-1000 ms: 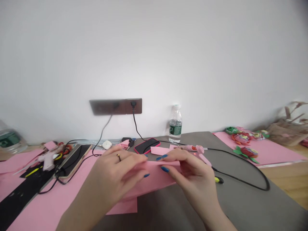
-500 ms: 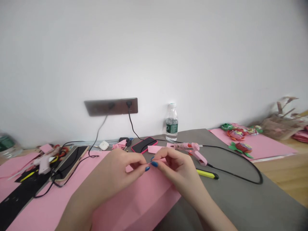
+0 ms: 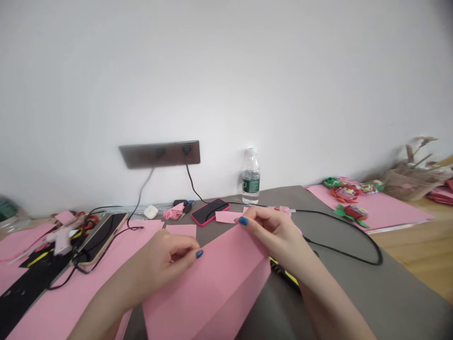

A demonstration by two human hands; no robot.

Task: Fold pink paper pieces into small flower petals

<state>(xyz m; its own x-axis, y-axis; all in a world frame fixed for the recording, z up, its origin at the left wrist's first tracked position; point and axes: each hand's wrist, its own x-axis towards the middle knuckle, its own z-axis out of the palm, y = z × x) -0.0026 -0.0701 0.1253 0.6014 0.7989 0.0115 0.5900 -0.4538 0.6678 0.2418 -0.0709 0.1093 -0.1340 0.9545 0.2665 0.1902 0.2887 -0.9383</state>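
A large sheet of pink paper (image 3: pixel 208 283) with a crease across it is held up in front of me. My right hand (image 3: pixel 279 233) pinches its upper right corner between thumb and fingers. At the upper left edge, my left hand (image 3: pixel 173 257) is closed on the sheet, thumb lying on the near side. Beyond the right hand lies a small pink paper strip (image 3: pixel 225 216). A pink glue gun (image 3: pixel 284 210) shows only in part behind that hand. Under the right wrist, a yellow and black utility knife (image 3: pixel 286 273) is partly covered.
A water bottle (image 3: pixel 251 179) stands by the wall, near a pink-cased phone (image 3: pixel 211 211). Black cable (image 3: pixel 348 220) loops across the grey mat (image 3: pixel 375 293). More pink sheets (image 3: pixel 95 278) and another phone (image 3: pixel 102 236) lie left. Paper flowers (image 3: pixel 347 192) rest at far right.
My hands, close together at the paper's top edge before, have moved apart. The left went left and down, the right slightly right and up, and more of the sheet shows between them.
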